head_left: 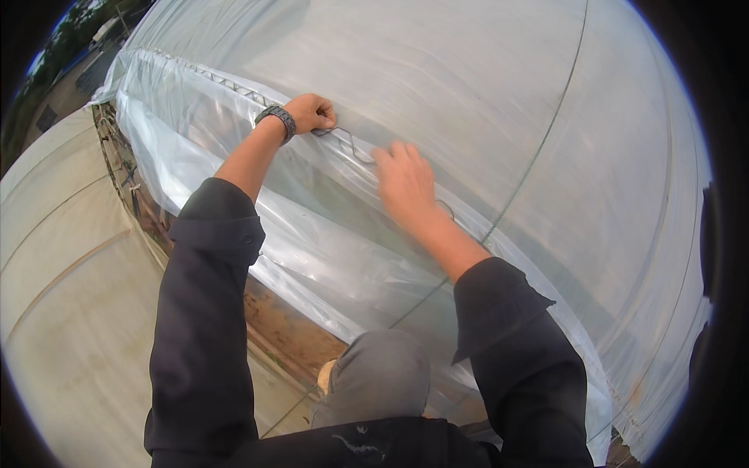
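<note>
Head view: at upper centre, wire (353,147) is pinched by the left hand (310,113); how the right hand (406,186) grips cannot be told; open room is left beyond the edge rail (234,86), upper right.

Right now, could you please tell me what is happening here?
A person in black sleeves is working barehanded on a zigzag wire along clear plastic sheeting. The left hand is at one bend; the right hand is at the next stretch. Whether either grips or only presses is unclear. Toward the upper left, more zigzags lie along the same line, and loose plastic hangs in folds below.
</note>
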A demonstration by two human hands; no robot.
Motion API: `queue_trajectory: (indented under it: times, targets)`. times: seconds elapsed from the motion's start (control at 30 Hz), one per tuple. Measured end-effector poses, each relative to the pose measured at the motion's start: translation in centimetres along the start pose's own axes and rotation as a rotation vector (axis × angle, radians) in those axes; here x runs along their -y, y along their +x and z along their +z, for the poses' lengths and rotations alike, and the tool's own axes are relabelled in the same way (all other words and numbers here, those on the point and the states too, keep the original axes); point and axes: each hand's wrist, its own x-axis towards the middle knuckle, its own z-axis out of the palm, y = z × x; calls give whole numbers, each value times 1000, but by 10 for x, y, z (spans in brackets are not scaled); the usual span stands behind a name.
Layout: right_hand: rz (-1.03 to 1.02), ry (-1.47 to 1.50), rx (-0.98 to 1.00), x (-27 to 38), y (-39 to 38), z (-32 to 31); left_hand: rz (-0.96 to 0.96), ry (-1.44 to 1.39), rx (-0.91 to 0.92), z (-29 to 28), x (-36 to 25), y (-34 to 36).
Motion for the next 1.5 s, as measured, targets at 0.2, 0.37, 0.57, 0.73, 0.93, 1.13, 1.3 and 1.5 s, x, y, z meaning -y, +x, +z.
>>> queue_trajectory:
  times: [0.2,0.37,0.57,0.73,0.93,1.13,1.3,1.5]
  targets:
    - [60,13,157,13,11,1,33,20,-90,9,3,-1]
    - [-17,-15,308,26,13,2,37,8,-119,12,6,-2]
    - [16,-30,242,46,1,17,91,24,-156,14,7,-2]
    - [75,-9,284,54,2,22,100,28,-173,16,10,-1]
    - [134,-37,332,68,5,25,108,51,-188,15,8,-3]
    - [146,79,394,63,6,24,92,29,-173,16,8,-3]
    - [76,145,557,26,28,0,102,-3,-164,16,10,-2]
    - [86,310,537,4,39,-10,121,16,-176,17,12,-2]
